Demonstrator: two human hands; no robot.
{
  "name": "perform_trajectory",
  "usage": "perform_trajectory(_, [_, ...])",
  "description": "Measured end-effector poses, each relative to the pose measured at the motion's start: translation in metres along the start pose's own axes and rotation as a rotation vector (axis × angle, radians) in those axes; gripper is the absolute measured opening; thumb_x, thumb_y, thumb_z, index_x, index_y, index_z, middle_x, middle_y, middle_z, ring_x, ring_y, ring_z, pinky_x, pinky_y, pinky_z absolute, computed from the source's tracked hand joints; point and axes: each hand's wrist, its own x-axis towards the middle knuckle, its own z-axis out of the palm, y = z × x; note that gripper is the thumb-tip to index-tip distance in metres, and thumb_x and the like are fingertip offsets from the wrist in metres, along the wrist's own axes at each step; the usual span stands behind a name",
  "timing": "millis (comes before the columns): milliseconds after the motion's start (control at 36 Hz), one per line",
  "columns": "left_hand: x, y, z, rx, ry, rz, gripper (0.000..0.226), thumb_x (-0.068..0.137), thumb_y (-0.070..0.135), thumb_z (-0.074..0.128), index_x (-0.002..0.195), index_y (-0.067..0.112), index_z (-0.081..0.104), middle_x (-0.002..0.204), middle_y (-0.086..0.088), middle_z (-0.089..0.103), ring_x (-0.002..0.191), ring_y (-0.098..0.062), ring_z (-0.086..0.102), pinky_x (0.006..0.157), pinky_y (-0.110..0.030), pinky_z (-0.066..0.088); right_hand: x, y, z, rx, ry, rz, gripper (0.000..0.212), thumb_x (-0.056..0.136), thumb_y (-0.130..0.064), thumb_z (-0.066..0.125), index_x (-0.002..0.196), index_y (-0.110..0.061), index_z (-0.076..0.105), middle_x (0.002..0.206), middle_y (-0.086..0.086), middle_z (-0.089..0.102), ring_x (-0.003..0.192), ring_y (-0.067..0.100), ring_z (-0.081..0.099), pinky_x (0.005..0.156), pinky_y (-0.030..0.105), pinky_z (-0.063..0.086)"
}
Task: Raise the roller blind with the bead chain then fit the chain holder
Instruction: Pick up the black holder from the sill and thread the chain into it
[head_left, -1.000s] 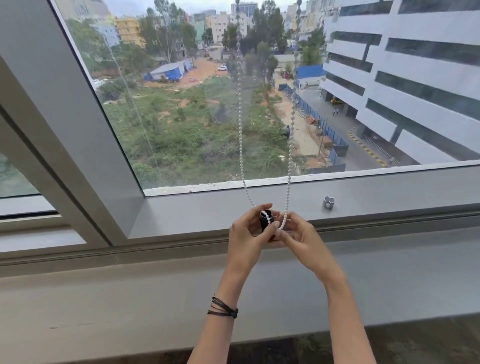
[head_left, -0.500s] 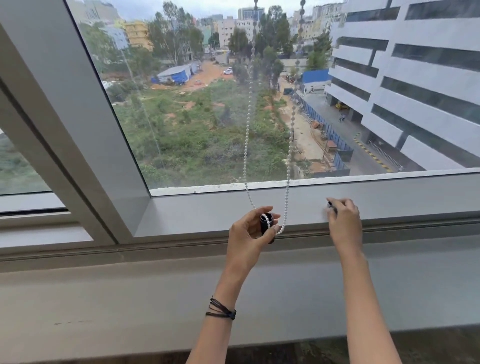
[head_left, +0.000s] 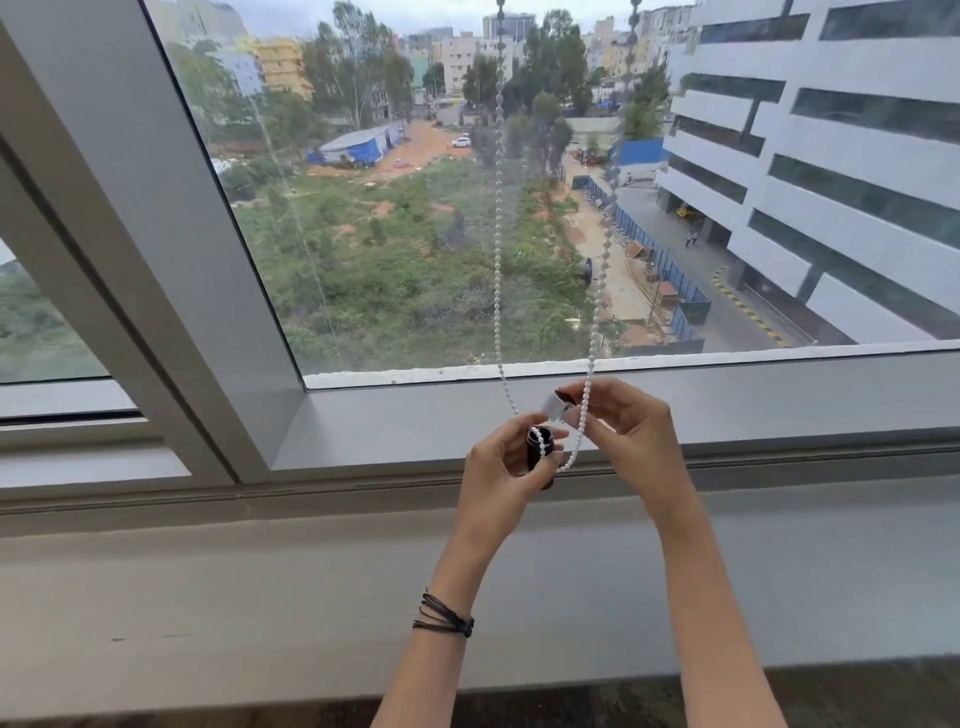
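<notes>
Slippage is your main risk here. Your left hand (head_left: 498, 478) grips the black chain holder (head_left: 535, 460) with its fingers curled round the body. The bead chain (head_left: 497, 260) lies looped over the holder's top, and its bottom bend hangs just to the right. Nothing visible locks the beads in place yet.

Your right hand (head_left: 634, 436) pinches a small pale cap (head_left: 555, 404) between thumb and forefinger. The cap sits just above and to the right of the holder, and I judge it is not yet touching. The chain's right strand runs across the front of that hand's fingers.

- **Chain slipping:** if you bring the cap down at a tilt, the loop could slide off the top. A bead could also get trapped under the edge, leaving the cap crooked.
- **Strand snagging:** the strand across your right fingers could catch as you move in and tug the chain. That would likely shift the roller blind, which is out of view above the uncovered glass (head_left: 415, 260).
- **Dropped cap:** a loose pinch would let the cap fall.

The sill (head_left: 779, 400) runs just behind both hands, so you have little depth to push forward. The slanted frame post (head_left: 156, 260) stands well to your left. Below your wrists the wide grey ledge (head_left: 260, 597) leaves open room, and there is free space toward you and to either side.
</notes>
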Motion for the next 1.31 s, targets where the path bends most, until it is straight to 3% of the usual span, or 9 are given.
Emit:
perform_trajectory(417, [0.003,-0.001,-0.003,0.100,-0.040,0.023,0.021,0.082,0.004,0.066,0.101,0.012,0.065,0.080,-0.007,0.065,0.073,-0.012,0.059,0.068,-0.035,0.053,0.003,-0.010,0.005,-0.212,-0.142,-0.024,0.023,0.076,-0.011,0.073,0.092,-0.027,0.073,0.092,-0.015,0.068,0.091,0.009,0.063,0.081,0.025,0.051])
perform_trajectory(556, [0.004,-0.003,-0.004,0.179,-0.047,0.061,0.021,0.080,0.016,0.065,0.100,0.015,0.064,0.077,-0.016,0.065,0.069,-0.014,0.059,0.066,-0.043,0.055,0.004,-0.010,0.005,-0.214,-0.147,-0.052,0.023,0.075,-0.008,0.073,0.091,-0.024,0.074,0.089,-0.016,0.068,0.086,0.002,0.063,0.079,0.012,0.047])
perform_trajectory(639, [0.006,-0.002,-0.006,0.240,-0.079,0.083,0.028,0.082,0.014,0.066,0.109,0.023,0.062,0.074,-0.005,0.064,0.067,-0.012,0.058,0.067,-0.040,0.056,0.006,-0.009,0.005,-0.230,-0.156,-0.055,0.023,0.075,-0.006,0.073,0.091,-0.022,0.074,0.088,-0.012,0.068,0.086,0.006,0.064,0.080,0.016,0.049])
perform_trajectory(722, [0.008,-0.002,-0.008,0.302,-0.087,0.114,0.049,0.084,0.014,0.066,0.128,0.029,0.053,0.081,-0.014,0.066,0.067,-0.012,0.058,0.070,-0.037,0.055,0.007,-0.010,0.004,-0.240,-0.161,-0.057,0.025,0.075,-0.004,0.073,0.089,-0.025,0.073,0.089,-0.009,0.068,0.087,0.007,0.065,0.081,0.018,0.049])
perform_trajectory(861, [0.009,-0.003,-0.011,0.391,-0.060,0.098,0.064,0.086,0.015,0.066,0.142,0.022,0.037,0.085,-0.021,0.068,0.076,-0.032,0.064,0.079,-0.048,0.054,0.007,-0.006,0.005,-0.300,-0.132,-0.048,0.022,0.076,-0.005,0.073,0.090,-0.022,0.073,0.086,0.000,0.068,0.084,0.007,0.064,0.080,0.022,0.049])
perform_trajectory(972, [0.009,-0.003,-0.011,0.439,-0.083,0.132,0.064,0.087,0.022,0.064,0.144,0.023,0.034,0.072,-0.007,0.065,0.059,-0.008,0.049,0.068,-0.036,0.052,0.006,-0.004,0.005,-0.314,-0.102,-0.045,0.009,0.075,-0.007,0.074,0.084,-0.007,0.075,0.084,0.007,0.068,0.081,0.011,0.063,0.079,0.029,0.049])
perform_trajectory(1083, [0.010,0.000,-0.011,0.503,-0.103,0.159,0.065,0.088,0.020,0.062,0.144,0.026,0.029,0.065,0.012,0.059,0.053,-0.006,0.043,0.059,-0.023,0.042,0.005,-0.002,0.004,-0.320,-0.082,-0.033,0.007,0.074,-0.009,0.075,0.077,-0.003,0.073,0.083,0.006,0.068,0.080,0.009,0.063,0.080,0.026,0.047])
perform_trajectory(1222, [0.009,0.009,-0.012,0.518,-0.150,0.181,0.056,0.088,0.024,0.061,0.130,0.042,0.030,0.065,0.001,0.061,0.054,-0.024,0.051,0.059,-0.031,0.047,0.005,-0.006,0.001,-0.237,-0.116,-0.037,0.025,0.075,-0.010,0.075,0.080,-0.035,0.073,0.081,-0.011,0.068,0.080,0.007,0.063,0.078,0.020,0.048])
perform_trajectory(1306, [0.010,0.011,-0.014,0.499,-0.170,0.176,0.052,0.087,0.027,0.062,0.127,0.041,0.032,0.066,-0.006,0.062,0.054,-0.026,0.053,0.059,-0.029,0.046,0.005,-0.008,0.000,-0.210,-0.142,-0.028,0.028,0.074,-0.009,0.075,0.083,-0.036,0.073,0.087,-0.014,0.068,0.083,0.011,0.065,0.080,0.025,0.051])
